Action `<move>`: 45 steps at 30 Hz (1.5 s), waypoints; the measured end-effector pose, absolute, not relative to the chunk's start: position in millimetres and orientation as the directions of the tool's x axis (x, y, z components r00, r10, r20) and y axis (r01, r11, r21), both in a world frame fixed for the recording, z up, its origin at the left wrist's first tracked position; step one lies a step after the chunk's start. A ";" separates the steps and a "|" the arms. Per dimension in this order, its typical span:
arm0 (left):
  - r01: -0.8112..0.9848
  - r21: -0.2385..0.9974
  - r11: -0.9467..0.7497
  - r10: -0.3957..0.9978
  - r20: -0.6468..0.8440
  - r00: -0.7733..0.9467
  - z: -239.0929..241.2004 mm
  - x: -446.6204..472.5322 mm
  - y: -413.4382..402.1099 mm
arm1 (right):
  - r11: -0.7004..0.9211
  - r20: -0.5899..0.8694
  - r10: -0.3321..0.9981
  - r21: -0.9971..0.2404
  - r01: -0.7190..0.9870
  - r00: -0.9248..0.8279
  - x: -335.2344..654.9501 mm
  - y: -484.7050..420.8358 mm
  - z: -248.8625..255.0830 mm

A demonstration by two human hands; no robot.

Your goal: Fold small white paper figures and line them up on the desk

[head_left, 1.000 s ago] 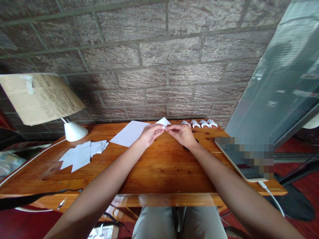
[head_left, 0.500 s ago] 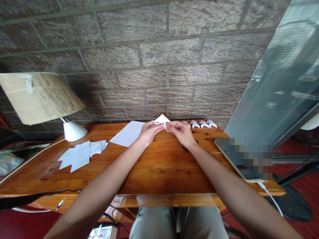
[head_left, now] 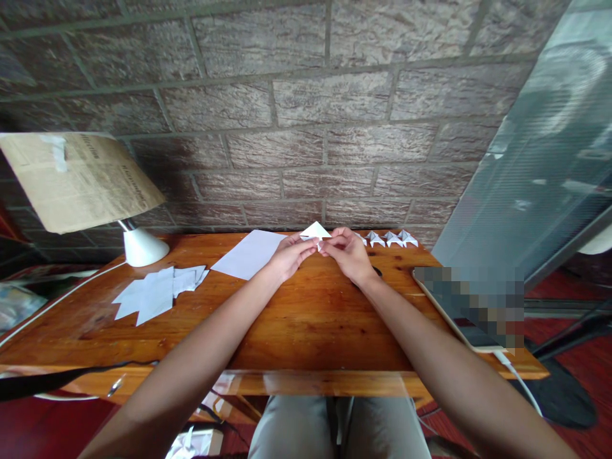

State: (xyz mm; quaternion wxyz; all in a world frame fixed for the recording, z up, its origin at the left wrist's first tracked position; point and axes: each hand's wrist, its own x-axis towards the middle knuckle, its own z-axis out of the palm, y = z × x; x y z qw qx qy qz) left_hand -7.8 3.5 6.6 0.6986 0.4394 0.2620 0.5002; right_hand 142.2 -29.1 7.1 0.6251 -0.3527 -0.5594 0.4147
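A small white piece of folded paper [head_left: 315, 229], its top a pointed triangle, is held up between both hands over the far part of the table. My left hand [head_left: 291, 256] pinches it from the left, thumb in front. My right hand [head_left: 348, 256] grips its lower right side between thumb and fingers. Fingertips hide part of the folds. Beyond my right hand, several folded white paper figures [head_left: 393, 239] stand in a row near the wall. A larger white paper sheet [head_left: 246, 256] lies flat behind my left hand.
Cut white paper pieces [head_left: 155, 293] lie in an overlapping pile on the left of the wooden table [head_left: 315, 331]. Behind them stands a lamp [head_left: 143, 247] with a newspaper-covered shade. A tablet [head_left: 454, 312] with a charging cable lies at the right edge. A brick wall [head_left: 301, 153] borders the back.
My right hand's fingers have shifted and bent more around the folded paper's right side. The paper stays in both hands. The camera view has moved slightly.
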 end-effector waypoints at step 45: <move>-0.260 0.950 -0.173 0.924 0.248 0.290 0.8 -3.5 -1.6 | 0.279 0.281 0.954 -0.960 -0.031 -0.108 163.4 -22.0 7.7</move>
